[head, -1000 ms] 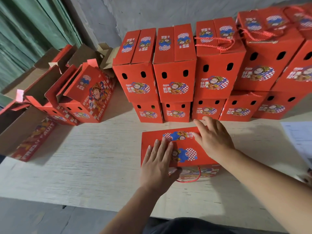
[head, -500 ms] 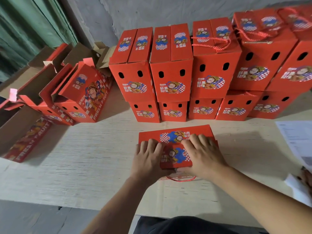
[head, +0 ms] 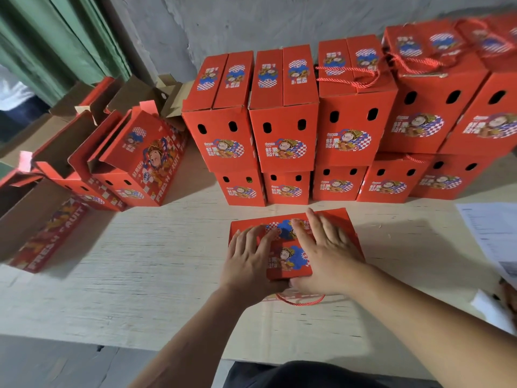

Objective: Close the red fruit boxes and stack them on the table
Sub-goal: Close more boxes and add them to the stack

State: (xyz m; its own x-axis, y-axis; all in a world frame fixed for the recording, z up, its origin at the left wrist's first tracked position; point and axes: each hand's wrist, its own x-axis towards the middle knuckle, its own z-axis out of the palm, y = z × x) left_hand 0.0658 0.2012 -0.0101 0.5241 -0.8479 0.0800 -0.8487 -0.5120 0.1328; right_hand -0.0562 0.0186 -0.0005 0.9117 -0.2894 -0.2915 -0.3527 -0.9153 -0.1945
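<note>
both hands point(head: 253, 259) point(head: 324, 256) flat, fingers straight, pressing the box point(head: 291, 259).

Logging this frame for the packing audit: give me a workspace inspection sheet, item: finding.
Surface: pale wooden table, bare grain showing in front of the boxes.
Job's things: front box lies on the table with its flaps down under both hands; stacked closed boxes stand two tiers high along the wall; open boxes sit at the left with flaps up.
Clutter: printed papers at the right edge.
Grippers: left hand and right hand press flat on the front box.
Cables: nothing seen; only a red rope handle at the front box's near edge.
Surroundings: grey wall behind, green curtain at left.
</note>
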